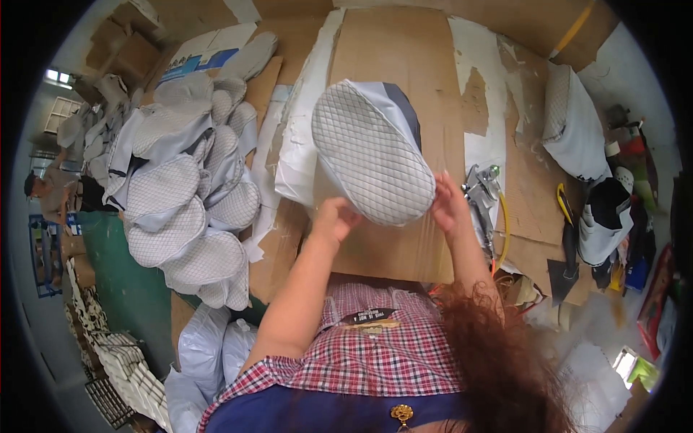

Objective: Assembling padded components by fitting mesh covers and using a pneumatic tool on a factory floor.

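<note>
A shoe upper (375, 155) with a pale grey quilted sole is held up before me, its sole facing me and a dark blue-grey panel along its far right side. At its lower right edge, the fingers of my right hand (449, 206) are closed on the rim. My left hand (336, 220) is at the lower left edge, its fingers bent against the upper and partly hidden behind it. Left of it lies a large heap of similar quilted shoe uppers (170, 187).
Cardboard (393, 43) covers the worktable. A metal air tool (482, 195) with a yellow hose lies right of my right hand. Farther right are a stack of white shoe pieces (574, 123), yellow-handled scissors (567, 216) and a white shoe upper (605, 224). White bags (206, 346) stand lower left.
</note>
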The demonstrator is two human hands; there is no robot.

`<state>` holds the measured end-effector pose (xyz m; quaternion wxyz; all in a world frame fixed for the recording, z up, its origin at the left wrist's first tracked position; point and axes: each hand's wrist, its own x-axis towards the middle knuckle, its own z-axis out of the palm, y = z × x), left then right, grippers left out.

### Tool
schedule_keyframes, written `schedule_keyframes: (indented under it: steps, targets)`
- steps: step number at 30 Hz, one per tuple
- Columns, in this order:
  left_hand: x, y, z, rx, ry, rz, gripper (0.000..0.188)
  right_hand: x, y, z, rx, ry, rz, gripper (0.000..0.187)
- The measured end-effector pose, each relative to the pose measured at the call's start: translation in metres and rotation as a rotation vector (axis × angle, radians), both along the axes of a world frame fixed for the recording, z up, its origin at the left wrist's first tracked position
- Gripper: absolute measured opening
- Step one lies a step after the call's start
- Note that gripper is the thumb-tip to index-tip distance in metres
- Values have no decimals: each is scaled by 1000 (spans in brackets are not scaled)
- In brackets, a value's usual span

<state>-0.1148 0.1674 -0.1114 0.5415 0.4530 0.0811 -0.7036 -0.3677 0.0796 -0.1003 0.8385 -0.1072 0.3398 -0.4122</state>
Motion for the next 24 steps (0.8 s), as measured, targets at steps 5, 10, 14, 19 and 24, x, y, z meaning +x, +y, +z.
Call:
schedule_keyframes:
  steps: [5, 10, 14, 19, 24]
  targets:
    - [24, -69, 81, -170, -76, 229, 37, 57, -62, 90, -327, 7, 86, 37]
    - [75, -195, 174, -647, -55, 169, 30, 96, -164, 157, -549, -120, -83, 26]
    - [50, -202, 162, -635, -34, 70, 28, 69, -157, 133, -498, -62, -251, 26]
    - [30, -102, 57, -333, -29, -12, 54, 42, -40, 31, -138, 218, -255, 41]
    - [-1, -28, 33, -148, -52, -16, 38, 18, 29, 4, -25, 201, -346, 37]
